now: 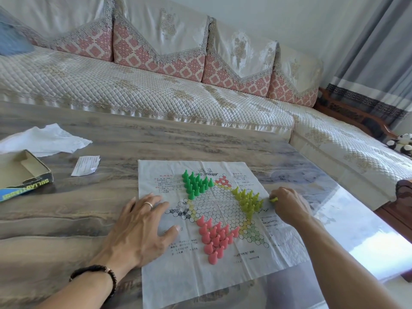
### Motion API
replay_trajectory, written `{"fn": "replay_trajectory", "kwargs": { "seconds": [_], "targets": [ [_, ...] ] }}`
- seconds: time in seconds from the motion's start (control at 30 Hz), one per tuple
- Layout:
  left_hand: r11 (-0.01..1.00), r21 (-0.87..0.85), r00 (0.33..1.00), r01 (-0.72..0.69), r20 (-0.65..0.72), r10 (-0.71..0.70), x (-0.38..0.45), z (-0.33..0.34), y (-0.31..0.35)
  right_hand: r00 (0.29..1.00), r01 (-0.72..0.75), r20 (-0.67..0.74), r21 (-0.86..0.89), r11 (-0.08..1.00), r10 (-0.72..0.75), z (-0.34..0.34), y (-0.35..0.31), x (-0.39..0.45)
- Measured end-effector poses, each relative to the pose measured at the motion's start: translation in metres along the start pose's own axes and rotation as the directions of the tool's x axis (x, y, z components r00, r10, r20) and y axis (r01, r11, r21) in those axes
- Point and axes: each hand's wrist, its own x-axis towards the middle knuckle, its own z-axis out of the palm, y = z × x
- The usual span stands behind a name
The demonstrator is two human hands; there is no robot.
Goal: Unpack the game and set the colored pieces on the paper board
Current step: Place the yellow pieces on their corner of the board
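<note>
The paper board [223, 275] lies flat on the table, printed with a star of circles. Several green pieces [196, 182] stand in its far-left point, several yellow-green pieces [248, 200] in the right point, and several pink pieces [215, 238] in the near point. My left hand [140, 228] presses flat on the board's left edge, fingers spread. My right hand [287, 206] pinches one yellow-green piece [273, 199] just right of the yellow-green group.
An open game box [24, 175] sits at the table's left edge, with a crumpled white tissue [44, 139] behind it and a folded instruction sheet [85, 166] beside it. A quilted sofa [156, 92] runs behind the table.
</note>
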Motion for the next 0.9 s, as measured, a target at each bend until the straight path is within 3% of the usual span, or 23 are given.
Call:
{"fn": "replay_trajectory", "kwargs": {
  "seconds": [0.17, 0.3, 0.43, 0.9],
  "targets": [
    [1.000, 0.018, 1.000, 0.004, 0.008, -0.004, 0.000, 0.000, 0.000, 0.997, -0.026, -0.069, 0.053, 0.998, 0.030, 0.000, 0.003, -0.002],
    [1.000, -0.008, 1.000, 0.008, 0.013, -0.008, 0.000, -0.002, 0.001, 0.989, -0.083, -0.095, 0.281, 0.956, 0.114, -0.005, 0.004, 0.000],
    [1.000, 0.000, 1.000, 0.006, 0.005, -0.006, 0.000, -0.003, 0.001, 0.995, -0.065, -0.039, 0.470, 0.880, 0.094, -0.013, -0.003, -0.003],
    [1.000, -0.025, 1.000, -0.005, -0.019, 0.004, -0.002, -0.005, 0.002, 0.996, -0.092, 0.048, 0.519, 0.849, 0.079, -0.003, -0.011, -0.004]
  ]
}}
